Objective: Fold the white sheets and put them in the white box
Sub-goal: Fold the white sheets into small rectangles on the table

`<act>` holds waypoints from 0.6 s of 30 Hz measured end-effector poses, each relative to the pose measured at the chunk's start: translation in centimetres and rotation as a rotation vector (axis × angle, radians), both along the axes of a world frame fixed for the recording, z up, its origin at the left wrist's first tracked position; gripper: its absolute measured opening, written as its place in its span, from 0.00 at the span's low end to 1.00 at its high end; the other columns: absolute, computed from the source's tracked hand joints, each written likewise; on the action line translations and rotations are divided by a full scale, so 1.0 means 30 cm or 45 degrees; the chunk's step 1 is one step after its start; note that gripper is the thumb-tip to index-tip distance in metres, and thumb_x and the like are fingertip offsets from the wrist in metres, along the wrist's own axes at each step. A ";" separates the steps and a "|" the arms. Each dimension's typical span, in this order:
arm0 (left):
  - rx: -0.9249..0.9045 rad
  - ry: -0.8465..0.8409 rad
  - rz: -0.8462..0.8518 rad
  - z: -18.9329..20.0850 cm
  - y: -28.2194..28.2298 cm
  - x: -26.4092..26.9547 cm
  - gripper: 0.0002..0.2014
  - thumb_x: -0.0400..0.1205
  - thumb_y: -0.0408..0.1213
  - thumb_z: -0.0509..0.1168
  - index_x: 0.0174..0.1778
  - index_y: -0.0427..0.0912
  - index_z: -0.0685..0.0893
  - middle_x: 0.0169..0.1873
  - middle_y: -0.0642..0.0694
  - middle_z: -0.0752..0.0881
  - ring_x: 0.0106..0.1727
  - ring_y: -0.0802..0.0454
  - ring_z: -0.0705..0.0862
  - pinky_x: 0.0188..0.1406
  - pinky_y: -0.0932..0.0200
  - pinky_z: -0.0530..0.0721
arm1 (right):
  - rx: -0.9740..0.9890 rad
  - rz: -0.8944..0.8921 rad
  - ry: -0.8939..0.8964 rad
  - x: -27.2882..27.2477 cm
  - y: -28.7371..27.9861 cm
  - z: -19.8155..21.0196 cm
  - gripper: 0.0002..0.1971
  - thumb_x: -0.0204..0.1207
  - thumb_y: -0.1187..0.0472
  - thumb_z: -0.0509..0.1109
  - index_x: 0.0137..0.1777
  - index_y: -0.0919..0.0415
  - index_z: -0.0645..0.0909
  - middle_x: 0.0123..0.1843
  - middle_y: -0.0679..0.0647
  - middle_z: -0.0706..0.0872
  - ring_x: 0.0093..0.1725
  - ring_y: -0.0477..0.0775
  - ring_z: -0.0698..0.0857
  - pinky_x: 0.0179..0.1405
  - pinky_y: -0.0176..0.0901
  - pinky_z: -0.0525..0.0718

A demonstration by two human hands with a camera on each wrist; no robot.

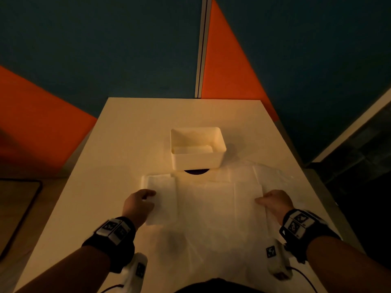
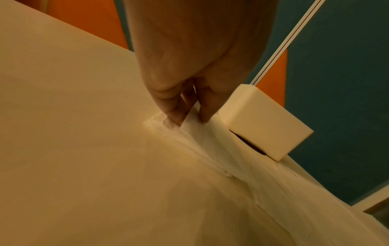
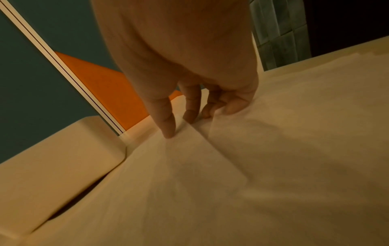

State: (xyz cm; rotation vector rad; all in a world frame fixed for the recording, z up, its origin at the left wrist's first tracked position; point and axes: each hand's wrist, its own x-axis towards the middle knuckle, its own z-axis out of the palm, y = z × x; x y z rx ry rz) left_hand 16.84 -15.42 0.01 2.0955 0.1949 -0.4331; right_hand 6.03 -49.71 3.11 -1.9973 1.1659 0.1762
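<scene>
Both hands sit on the white sheet in the head view: the left hand at its left side flap, the right hand at the right edge, each with fingers curled down onto the paper. That sheet lies spread over the near half of the table, and the white box stands just beyond its far edge, open side up, with something pale and flat on its floor, perhaps a sheet already stowed.

From the left wrist, the fingertips pinch a raised corner of the sheet, thumb against finger, with the box close beside.

From the right wrist, the index finger presses the sheet flat while the other fingers gather a lifted edge; whether they fully grip it is hard to tell.

My reading: a fold is being started, side edges first. Next, both edges want lifting together and carrying toward the middle, kept level so the thin paper creases straight rather than bunching.
</scene>
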 end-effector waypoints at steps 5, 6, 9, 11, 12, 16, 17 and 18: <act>0.075 -0.070 0.023 -0.009 0.005 0.011 0.18 0.74 0.23 0.63 0.55 0.45 0.86 0.58 0.40 0.84 0.52 0.41 0.81 0.50 0.53 0.81 | -0.016 0.035 -0.030 0.004 -0.002 -0.006 0.06 0.70 0.64 0.76 0.36 0.65 0.82 0.45 0.65 0.87 0.49 0.65 0.85 0.54 0.52 0.81; 0.097 -0.083 0.023 -0.006 0.004 0.012 0.18 0.74 0.23 0.62 0.55 0.45 0.86 0.58 0.40 0.84 0.52 0.41 0.81 0.52 0.53 0.81 | -0.012 0.031 -0.038 0.004 -0.004 -0.008 0.05 0.70 0.64 0.75 0.38 0.66 0.83 0.45 0.65 0.87 0.49 0.65 0.84 0.55 0.52 0.81; 0.147 -0.117 0.027 -0.003 0.002 0.018 0.19 0.74 0.22 0.61 0.57 0.42 0.86 0.59 0.38 0.83 0.56 0.39 0.81 0.56 0.52 0.80 | -0.025 0.039 -0.037 0.000 -0.009 -0.011 0.06 0.70 0.63 0.75 0.39 0.66 0.83 0.43 0.62 0.86 0.48 0.64 0.84 0.53 0.51 0.80; 0.164 -0.126 0.024 -0.002 -0.002 0.020 0.19 0.74 0.22 0.61 0.57 0.41 0.86 0.59 0.37 0.83 0.57 0.38 0.81 0.56 0.53 0.79 | -0.035 0.050 -0.046 -0.003 -0.012 -0.015 0.07 0.70 0.64 0.75 0.34 0.64 0.81 0.39 0.61 0.85 0.45 0.63 0.83 0.50 0.49 0.80; 0.176 -0.132 0.016 -0.003 -0.003 0.022 0.19 0.75 0.22 0.61 0.57 0.40 0.86 0.59 0.36 0.83 0.57 0.39 0.81 0.55 0.54 0.78 | -0.035 0.052 -0.046 -0.006 -0.012 -0.015 0.08 0.70 0.64 0.75 0.33 0.64 0.80 0.38 0.60 0.84 0.44 0.62 0.83 0.48 0.49 0.79; 0.306 -0.127 -0.084 -0.004 -0.009 0.033 0.17 0.76 0.27 0.64 0.60 0.41 0.85 0.61 0.36 0.81 0.58 0.38 0.80 0.58 0.53 0.76 | -0.034 0.030 -0.092 -0.008 -0.016 -0.002 0.11 0.70 0.65 0.74 0.30 0.63 0.77 0.34 0.59 0.82 0.40 0.60 0.81 0.43 0.46 0.76; 0.400 -0.118 -0.146 -0.003 -0.009 0.034 0.17 0.76 0.31 0.65 0.61 0.43 0.84 0.63 0.36 0.78 0.61 0.38 0.78 0.62 0.52 0.74 | -0.053 0.032 -0.110 -0.004 -0.017 0.011 0.11 0.69 0.65 0.74 0.29 0.63 0.76 0.33 0.60 0.82 0.39 0.60 0.81 0.42 0.46 0.76; 0.532 -0.109 -0.220 0.003 -0.009 0.030 0.17 0.76 0.36 0.66 0.62 0.46 0.83 0.66 0.38 0.75 0.64 0.38 0.76 0.66 0.51 0.72 | -0.067 0.042 -0.133 0.003 -0.016 0.030 0.11 0.69 0.65 0.74 0.30 0.64 0.76 0.34 0.61 0.82 0.39 0.60 0.81 0.42 0.46 0.76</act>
